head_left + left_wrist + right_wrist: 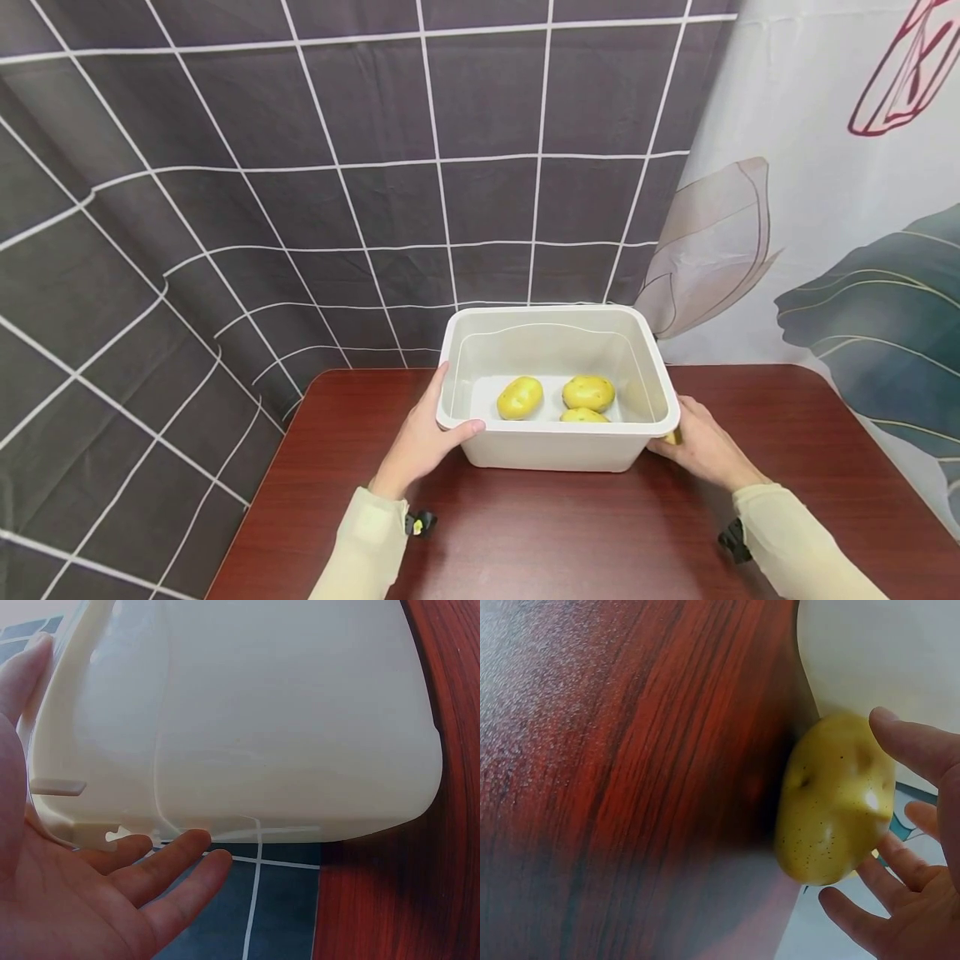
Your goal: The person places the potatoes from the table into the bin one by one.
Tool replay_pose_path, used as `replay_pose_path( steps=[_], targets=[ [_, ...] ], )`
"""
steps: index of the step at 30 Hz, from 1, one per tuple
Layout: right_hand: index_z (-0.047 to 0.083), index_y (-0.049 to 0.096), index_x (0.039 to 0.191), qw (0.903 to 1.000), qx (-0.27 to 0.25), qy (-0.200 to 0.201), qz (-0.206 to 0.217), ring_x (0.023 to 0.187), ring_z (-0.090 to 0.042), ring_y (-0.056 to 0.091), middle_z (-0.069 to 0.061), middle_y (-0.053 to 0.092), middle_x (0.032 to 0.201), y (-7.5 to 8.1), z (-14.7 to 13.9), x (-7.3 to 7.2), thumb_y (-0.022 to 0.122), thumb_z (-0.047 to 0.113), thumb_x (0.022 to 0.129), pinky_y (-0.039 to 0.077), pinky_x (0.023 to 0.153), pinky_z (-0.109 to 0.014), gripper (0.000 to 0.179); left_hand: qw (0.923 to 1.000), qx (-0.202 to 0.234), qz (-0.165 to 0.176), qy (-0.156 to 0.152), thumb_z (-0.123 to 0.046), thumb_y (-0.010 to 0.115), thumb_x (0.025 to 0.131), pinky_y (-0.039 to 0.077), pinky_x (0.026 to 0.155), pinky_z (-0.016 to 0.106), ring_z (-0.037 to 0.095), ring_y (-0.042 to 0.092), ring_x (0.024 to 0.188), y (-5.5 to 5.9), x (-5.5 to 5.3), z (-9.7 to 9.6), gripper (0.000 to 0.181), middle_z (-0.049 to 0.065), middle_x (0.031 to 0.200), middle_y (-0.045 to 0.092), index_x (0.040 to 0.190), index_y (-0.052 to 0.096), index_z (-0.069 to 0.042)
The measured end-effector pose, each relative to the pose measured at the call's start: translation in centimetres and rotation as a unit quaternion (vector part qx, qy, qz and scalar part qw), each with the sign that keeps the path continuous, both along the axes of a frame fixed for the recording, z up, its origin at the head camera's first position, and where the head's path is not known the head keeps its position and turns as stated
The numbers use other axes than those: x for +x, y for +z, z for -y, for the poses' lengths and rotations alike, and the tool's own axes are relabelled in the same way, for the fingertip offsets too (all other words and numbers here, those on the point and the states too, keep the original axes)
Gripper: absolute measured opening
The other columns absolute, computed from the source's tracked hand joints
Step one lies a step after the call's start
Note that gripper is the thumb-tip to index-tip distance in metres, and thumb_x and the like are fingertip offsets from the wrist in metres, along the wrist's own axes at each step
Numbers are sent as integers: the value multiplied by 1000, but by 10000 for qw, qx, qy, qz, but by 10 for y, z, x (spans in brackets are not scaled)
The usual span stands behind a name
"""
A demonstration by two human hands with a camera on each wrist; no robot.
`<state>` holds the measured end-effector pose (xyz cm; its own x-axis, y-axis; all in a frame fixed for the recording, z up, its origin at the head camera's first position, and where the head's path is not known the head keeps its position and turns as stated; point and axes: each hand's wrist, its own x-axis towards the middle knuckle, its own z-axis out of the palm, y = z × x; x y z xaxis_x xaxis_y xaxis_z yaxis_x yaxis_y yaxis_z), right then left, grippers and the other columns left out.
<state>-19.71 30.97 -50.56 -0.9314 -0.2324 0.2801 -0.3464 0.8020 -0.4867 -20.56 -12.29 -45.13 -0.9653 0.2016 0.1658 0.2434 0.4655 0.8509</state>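
A white plastic bin stands on the table, with three yellow potatoes visible inside, including a left potato, a right potato and one half hidden by the front wall. My left hand holds the bin at its front left corner, thumb along the front rim; in the left wrist view its fingers reach beneath the rim beside the wall. Beside the bin's right wall, my right hand holds another potato. Its thumb lies against the top, and the other fingers are around the far side.
The reddish-brown wooden table extends in front of the bin and to both sides. A dark curtain with white grid lines hangs behind and at the left. At the right hangs a pale curtain with leaf prints.
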Motion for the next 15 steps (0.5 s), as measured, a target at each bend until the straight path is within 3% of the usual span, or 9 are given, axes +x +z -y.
replay_pose_path(
  steps=[15],
  targets=[
    [-4, 56, 134, 9992, 106, -108, 368, 117, -45, 49, -28, 58, 126, -4, -1, 2, 87, 22, 76, 43, 93, -64, 71, 10000, -23, -7, 19, -43, 84, 81, 40, 107, 50, 26, 54, 125, 0, 0, 0, 103, 8, 155, 42, 162, 22, -23]
  ],
)
